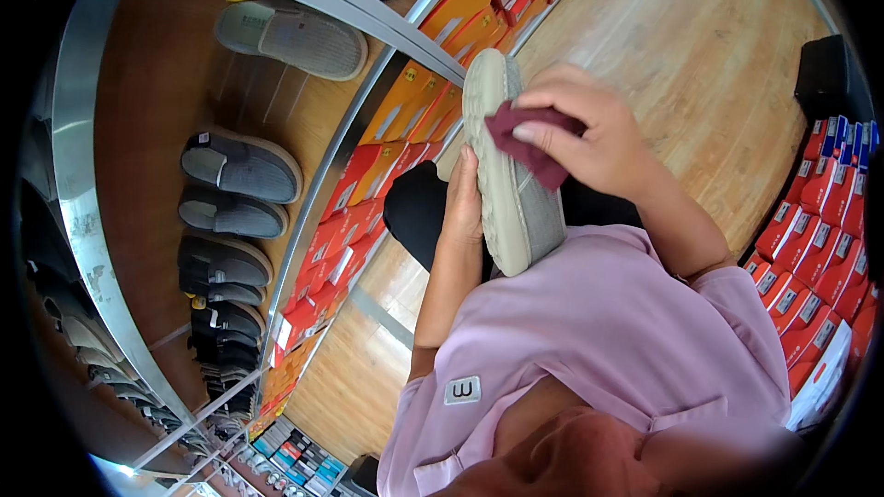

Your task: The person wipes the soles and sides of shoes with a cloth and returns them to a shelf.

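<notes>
A light grey fabric shoe with a thick cream sole is held up in front of my chest, its sole turned to the left. My left hand grips it from the sole side, the thumb along the sole; my other left fingers are hidden behind the shoe. In my right hand is a bunched maroon cloth, pressed to the shoe's side where the upper meets the sole. Slight blur shows on the right fingers.
To the left, a metal-edged shelf carries a grey slip-on shoe, a blue-grey slip-on and several darker shoes. Orange shoeboxes and red shoeboxes are stacked below it. More red boxes stand at right on the wood-look floor.
</notes>
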Motion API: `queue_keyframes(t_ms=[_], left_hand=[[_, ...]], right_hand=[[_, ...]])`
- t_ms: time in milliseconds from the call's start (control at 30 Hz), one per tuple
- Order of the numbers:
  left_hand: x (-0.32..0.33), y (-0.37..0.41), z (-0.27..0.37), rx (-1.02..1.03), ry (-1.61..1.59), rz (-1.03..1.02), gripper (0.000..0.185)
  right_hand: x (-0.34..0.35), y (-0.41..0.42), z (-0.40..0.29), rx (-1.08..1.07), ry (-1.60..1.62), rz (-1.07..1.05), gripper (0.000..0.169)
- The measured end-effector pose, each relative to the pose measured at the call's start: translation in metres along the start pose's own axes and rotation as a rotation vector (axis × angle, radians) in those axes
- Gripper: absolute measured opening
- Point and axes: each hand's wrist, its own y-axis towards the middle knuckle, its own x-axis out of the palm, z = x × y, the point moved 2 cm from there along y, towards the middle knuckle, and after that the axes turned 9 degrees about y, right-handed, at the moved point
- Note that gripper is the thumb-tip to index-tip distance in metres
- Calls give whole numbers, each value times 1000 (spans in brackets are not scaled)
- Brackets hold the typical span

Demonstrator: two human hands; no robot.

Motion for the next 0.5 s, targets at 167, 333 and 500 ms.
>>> queue_keyframes(t_ms=[167,333,500], left_hand=[[1,-4,1,31,53,55,78],[-23,6,-2,-11,-122,151,73],[-51,-13,-4,9,-442,185,69]], right_hand=[[6,4,-2,14,-32,-2,19],[35,-26,-15,-2,-23,-370,14],[17,-26,-10,114,149,-310,13]])
